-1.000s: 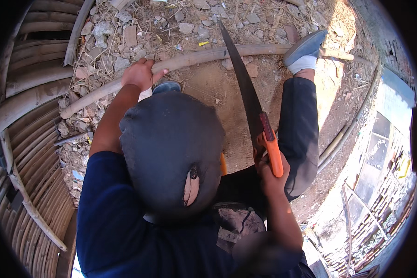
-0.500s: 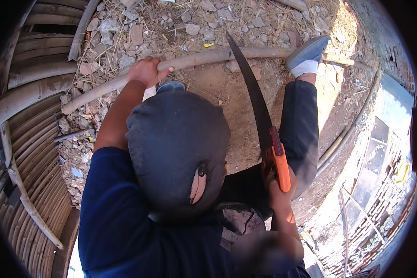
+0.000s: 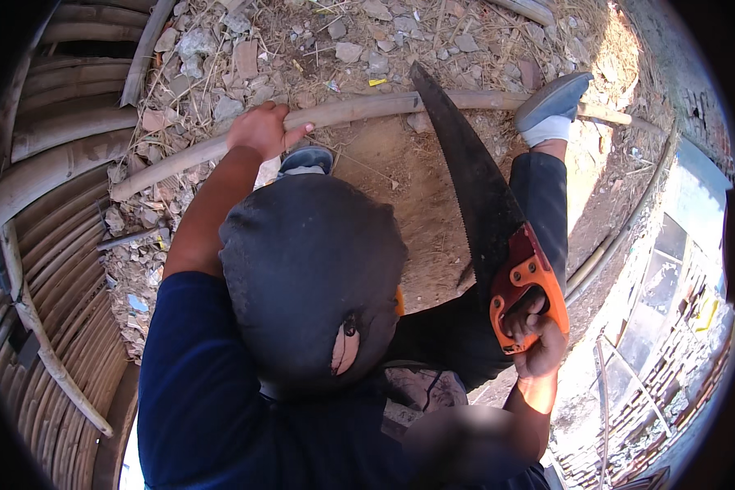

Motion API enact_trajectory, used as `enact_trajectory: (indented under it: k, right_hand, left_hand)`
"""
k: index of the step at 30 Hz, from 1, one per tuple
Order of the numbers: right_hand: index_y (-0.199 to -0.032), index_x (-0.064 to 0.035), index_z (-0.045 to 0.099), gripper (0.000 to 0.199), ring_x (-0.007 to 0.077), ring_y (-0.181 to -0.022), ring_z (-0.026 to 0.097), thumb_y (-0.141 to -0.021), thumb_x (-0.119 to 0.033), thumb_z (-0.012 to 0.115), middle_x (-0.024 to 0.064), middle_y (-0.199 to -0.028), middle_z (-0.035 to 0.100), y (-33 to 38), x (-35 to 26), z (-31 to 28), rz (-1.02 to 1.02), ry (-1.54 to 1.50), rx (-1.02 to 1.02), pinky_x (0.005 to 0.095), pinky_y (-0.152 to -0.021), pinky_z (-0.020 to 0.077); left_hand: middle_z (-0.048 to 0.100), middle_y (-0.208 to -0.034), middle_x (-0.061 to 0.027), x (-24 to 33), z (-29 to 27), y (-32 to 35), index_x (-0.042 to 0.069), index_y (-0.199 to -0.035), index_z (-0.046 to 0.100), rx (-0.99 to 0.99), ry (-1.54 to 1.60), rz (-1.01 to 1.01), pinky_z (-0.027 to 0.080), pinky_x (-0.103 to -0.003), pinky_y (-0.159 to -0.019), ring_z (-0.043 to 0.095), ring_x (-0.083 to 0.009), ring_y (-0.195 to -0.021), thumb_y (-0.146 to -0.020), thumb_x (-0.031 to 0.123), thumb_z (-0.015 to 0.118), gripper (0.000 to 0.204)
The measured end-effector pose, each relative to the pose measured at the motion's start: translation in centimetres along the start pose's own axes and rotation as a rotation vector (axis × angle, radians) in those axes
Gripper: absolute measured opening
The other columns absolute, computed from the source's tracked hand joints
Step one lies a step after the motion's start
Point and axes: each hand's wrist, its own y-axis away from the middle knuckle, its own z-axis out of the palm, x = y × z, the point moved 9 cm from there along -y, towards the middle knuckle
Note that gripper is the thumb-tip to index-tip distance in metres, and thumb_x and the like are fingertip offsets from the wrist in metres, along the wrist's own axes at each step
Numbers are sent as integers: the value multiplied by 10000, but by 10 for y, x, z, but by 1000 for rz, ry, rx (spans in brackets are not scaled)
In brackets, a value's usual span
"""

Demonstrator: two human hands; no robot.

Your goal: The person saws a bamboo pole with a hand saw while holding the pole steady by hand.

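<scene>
I wrap my right hand [image 3: 539, 336] tight around the handsaw [image 3: 486, 188] by my right leg [image 3: 541, 200]. Its long blade slants forward and left, showing wider than before. My left hand [image 3: 260, 131] holds the bamboo pole [image 3: 355, 112], half curled.

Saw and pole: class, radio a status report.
Right hand holds saw. Left hand on pole. Saw crosses pole in view, contact unclear. Right shoe covers part of pole.

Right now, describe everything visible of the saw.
The saw has a long, dark, metal-looking blade, toothed along its left edge and narrowing to its tip, plus an orange and dark red handle with round fasteners, gripped by the right hand. The blade slants up and leftward; near its tip it crosses the pole in view, contact unclear.
</scene>
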Motion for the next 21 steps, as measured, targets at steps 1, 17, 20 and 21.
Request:
enact_trajectory:
  k: [1,17,20,21]
  right_hand:
    - [-927,-7,567,137,153,-544,500,-799,-12,519,73,-729,532,2,-12,6,-44,242,-9,293,-576,437]
    - [-997,15,654,171,120,-815,632,-844,-59,672,44,-890,673,-98,55,63,-371,444,-55,302,-771,519]
    - [-956,-7,589,124,79,-648,549,-837,-38,608,16,-818,574,-117,61,65,-380,484,-19,237,-584,465]
    - [-953,-9,587,121,78,-643,548,-838,-38,610,17,-815,574,-120,62,66,-389,497,-20,238,-582,464]
  left_hand:
    - [675,-1162,-126,1,0,3,124,-1191,699,43,-11,16,548,-489,-940,676,-333,-1114,-914,768,485,732]
    - [703,-1142,-136,0,-5,0,90,-1109,714,-25,-26,-63,554,-475,-921,688,-333,-1092,-784,800,643,784]
    - [707,-1120,-149,-2,-5,0,81,-1093,718,-32,-11,-52,554,-476,-917,690,-341,-1081,-786,796,644,781]
    - [708,-1115,-153,-2,-5,0,78,-1088,719,-42,-10,-55,554,-477,-916,690,-343,-1078,-787,794,644,780]
